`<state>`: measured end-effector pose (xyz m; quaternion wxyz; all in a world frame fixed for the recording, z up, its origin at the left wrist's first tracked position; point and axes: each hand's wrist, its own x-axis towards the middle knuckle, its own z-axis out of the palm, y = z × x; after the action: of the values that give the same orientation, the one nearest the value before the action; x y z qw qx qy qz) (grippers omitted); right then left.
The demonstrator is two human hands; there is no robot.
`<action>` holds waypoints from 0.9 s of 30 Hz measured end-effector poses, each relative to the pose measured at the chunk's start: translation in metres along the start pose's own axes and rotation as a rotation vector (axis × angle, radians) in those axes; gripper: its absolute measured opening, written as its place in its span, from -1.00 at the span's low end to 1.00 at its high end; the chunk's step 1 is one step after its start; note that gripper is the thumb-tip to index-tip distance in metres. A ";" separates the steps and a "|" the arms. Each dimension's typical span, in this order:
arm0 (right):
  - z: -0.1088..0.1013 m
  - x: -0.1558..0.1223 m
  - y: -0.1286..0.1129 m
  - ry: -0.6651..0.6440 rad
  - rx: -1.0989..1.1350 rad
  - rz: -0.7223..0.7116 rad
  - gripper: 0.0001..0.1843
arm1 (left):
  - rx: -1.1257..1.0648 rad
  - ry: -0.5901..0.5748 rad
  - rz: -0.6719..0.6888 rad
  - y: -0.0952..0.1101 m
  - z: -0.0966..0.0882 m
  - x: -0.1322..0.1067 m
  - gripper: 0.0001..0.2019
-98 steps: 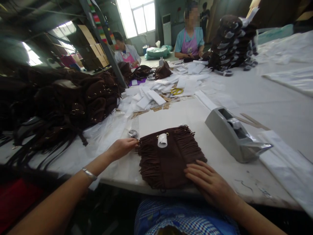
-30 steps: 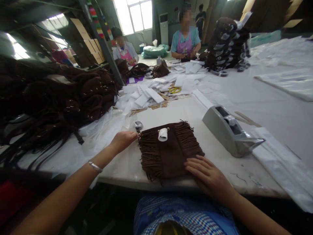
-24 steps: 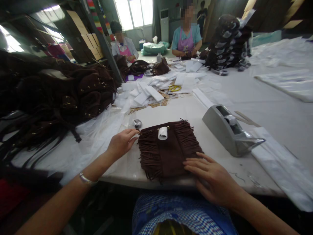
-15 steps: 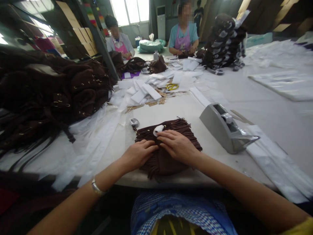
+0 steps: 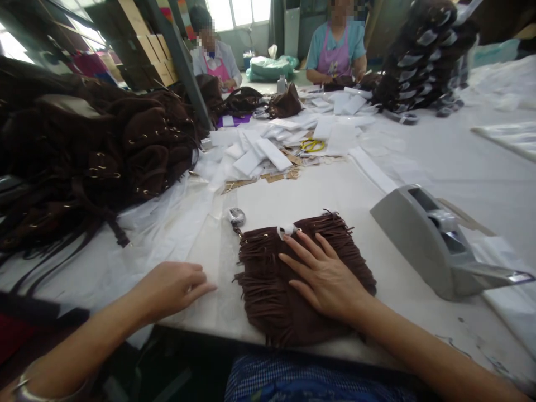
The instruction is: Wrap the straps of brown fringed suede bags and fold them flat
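A dark brown fringed bag [image 5: 276, 312] lies flat on the table in front of me, with a white wrapped piece [image 5: 286, 230] at its top middle. My right hand [image 5: 324, 273] rests on the bag, palm down and fingers spread, the fingertips close to the white piece. Left of the bag, my left hand [image 5: 176, 287] is low over the table with its fingers curled. Whether it pinches any film, I cannot tell. Clear plastic film [image 5: 221, 273] shows along the bag's left side. A wrapped round piece [image 5: 237, 216] hangs off the bag's upper left corner.
A grey tape dispenser [image 5: 431, 240] stands to the right. Brown bags [image 5: 96, 145] are heaped at left. Beyond lie white packets [image 5: 268, 153], yellow-handled scissors [image 5: 312, 146] and a tall stack of wrapped dark pieces [image 5: 427, 61]. Two people [image 5: 215, 61] work across the table.
My left hand has left the bag and moved left, its fingers curling. My right hand has flattened and spread on the bag. The view has shifted.
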<state>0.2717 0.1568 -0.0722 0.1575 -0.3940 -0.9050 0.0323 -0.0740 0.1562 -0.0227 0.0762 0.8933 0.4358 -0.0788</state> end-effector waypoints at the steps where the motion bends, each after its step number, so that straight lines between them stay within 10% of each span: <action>1: 0.001 0.000 0.000 -0.002 0.000 -0.002 -0.49 | -0.035 0.083 -0.004 0.006 -0.003 0.008 -0.68; 4: 0.001 0.000 0.001 -0.003 0.004 -0.002 -0.48 | -0.143 0.289 0.207 0.033 -0.001 0.046 -0.73; 8: 0.001 0.000 0.002 -0.023 0.008 0.002 -0.52 | -0.027 0.228 0.424 0.054 0.019 0.086 -0.70; 20: 0.000 -0.002 0.003 0.027 0.099 0.019 -0.55 | -0.039 -0.258 0.048 0.011 -0.012 0.041 -0.61; 27: -0.001 -0.004 0.004 0.046 0.114 0.017 -0.56 | -0.270 -0.029 -0.242 0.022 0.005 0.052 -0.61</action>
<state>0.2771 0.1566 -0.0732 0.2002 -0.3924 -0.8945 0.0762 -0.0256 0.1820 -0.0368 0.1919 0.8147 0.5457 -0.0409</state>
